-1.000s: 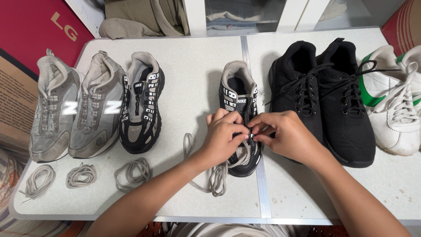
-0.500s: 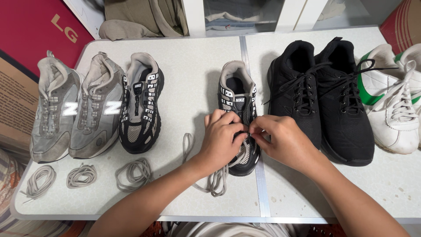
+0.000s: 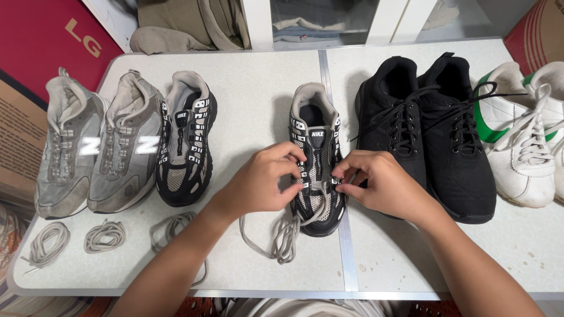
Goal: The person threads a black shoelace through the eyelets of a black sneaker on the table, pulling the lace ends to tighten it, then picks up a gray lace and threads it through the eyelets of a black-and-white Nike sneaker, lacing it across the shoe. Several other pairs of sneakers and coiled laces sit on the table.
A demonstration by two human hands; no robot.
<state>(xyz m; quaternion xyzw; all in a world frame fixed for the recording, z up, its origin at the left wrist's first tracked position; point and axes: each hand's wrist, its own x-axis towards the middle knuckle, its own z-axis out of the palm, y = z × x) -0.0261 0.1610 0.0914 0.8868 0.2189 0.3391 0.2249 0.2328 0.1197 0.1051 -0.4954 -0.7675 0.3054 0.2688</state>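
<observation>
L hand (image 3: 265,185) fingers (image 3: 292,189) pinch the grey lace (image 3: 286,232) at the lower eyelets of the black-and-grey mesh sneaker (image 3: 316,154), mid-desk on the seam. R hand (image 3: 380,183) fingers pinch the lace's other side; half a sec ago both hands sat closer together, now slightly apart w/ lace drawn across, so threading looks underway, lower rows only. Slack lace trails onto the desk (image 3: 258,88). Matching sneaker (image 3: 187,144) left, unlaced; grey pair, coiled laces (image 3: 104,236) beyond; black pair (image 3: 426,129) right.

Both hands (image 3: 264,185) (pinching) — grey lace (image 3: 282,235), black sneaker (image 3: 317,161).
</observation>
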